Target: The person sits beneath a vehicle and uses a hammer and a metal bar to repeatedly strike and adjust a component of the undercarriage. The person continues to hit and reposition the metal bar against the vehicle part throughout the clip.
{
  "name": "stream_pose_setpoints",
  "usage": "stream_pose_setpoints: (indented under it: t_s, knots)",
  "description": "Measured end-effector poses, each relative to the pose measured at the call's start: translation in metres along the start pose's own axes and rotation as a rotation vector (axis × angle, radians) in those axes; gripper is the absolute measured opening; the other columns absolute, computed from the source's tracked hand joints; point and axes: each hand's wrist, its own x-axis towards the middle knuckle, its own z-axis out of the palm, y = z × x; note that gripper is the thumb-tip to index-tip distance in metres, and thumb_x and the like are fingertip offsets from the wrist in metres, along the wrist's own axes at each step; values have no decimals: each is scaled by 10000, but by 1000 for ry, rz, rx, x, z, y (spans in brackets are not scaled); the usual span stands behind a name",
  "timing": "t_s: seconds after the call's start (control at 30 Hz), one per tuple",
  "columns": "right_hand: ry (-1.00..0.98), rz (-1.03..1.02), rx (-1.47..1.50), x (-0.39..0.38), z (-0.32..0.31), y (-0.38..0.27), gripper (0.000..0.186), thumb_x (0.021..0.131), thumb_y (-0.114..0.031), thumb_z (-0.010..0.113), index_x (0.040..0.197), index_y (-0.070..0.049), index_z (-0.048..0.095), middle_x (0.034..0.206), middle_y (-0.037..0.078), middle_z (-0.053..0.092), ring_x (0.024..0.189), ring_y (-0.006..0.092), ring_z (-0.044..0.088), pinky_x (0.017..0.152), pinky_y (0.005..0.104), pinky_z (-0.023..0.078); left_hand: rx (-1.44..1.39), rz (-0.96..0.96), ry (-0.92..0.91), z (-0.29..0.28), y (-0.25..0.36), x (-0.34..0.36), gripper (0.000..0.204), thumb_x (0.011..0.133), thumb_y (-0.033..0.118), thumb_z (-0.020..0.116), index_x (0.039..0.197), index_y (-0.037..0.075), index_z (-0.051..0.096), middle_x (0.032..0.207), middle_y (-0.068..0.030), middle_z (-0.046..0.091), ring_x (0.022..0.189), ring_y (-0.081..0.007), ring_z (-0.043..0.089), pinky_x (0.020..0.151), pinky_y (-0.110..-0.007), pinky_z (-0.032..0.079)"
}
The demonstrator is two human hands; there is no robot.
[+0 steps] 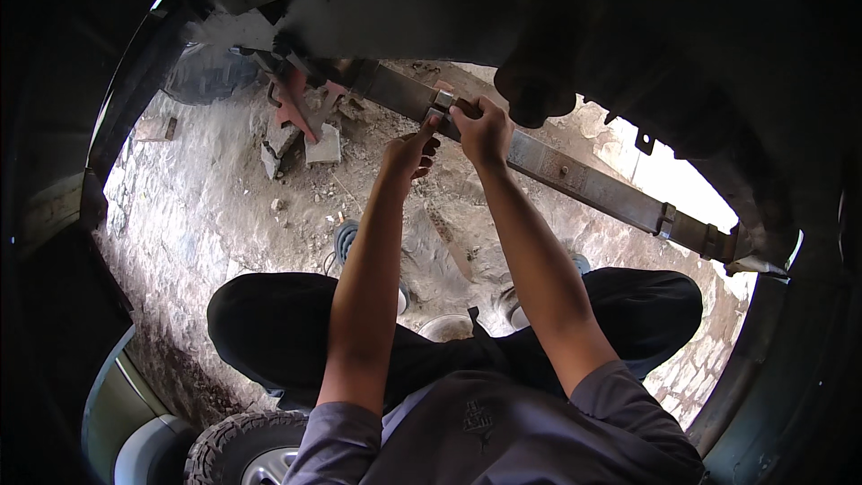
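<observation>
A long leaf spring (548, 162) slants across the view, from the upper left down to the right. Around it, left of my right hand, sits a small shiny metal clamp (442, 101). My right hand (486, 133) is closed over the spring just beside the clamp, thumb toward the metal. From below, my left hand (413, 153) reaches up with one finger against the clamp's lower edge, its other fingers curled. Whether anything small lies between my fingers cannot be made out. Another clamp band (665, 219) wraps the spring farther right.
Dark vehicle bodywork arches overhead and down both sides. A red metal stand (292, 103) and a pale block (323, 144) are at the upper left. Below me at the lower left lies a wheel with a tyre (229, 451). The ground (193, 189) is rough dirt and stone.
</observation>
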Motion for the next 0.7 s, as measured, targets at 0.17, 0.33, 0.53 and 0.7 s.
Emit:
stream_pose_setpoints:
  t_s: [0.17,0.33,0.53,0.7]
  knots:
    - [-29,105,19,7,-5,-12,240,781,-224,800,975,-85,776,924,160,775,928,370,740,860,472,554,2,16,-14,0,-5,1,554,878,655,747,921,103,733,831,3,670,692,-141,603,708,-330,529]
    - [16,39,-25,5,-2,1,294,789,-331,839,883,-64,758,806,158,747,777,326,738,730,425,553,14,8,0,0,-1,1,591,849,693,756,894,104,733,829,5,672,690,-134,602,694,-331,526]
    - [14,53,2,-2,-3,-8,249,782,-219,819,983,-79,774,910,150,766,905,361,725,854,452,541,36,82,44,3,-3,-1,673,788,733,786,788,64,715,700,-6,643,569,-118,587,517,-273,467]
    - [70,5,16,9,2,2,234,795,-255,828,921,-67,768,863,147,763,848,338,742,807,433,549,74,65,56,4,-2,2,654,817,715,772,795,63,724,717,3,647,582,-115,587,539,-273,475]
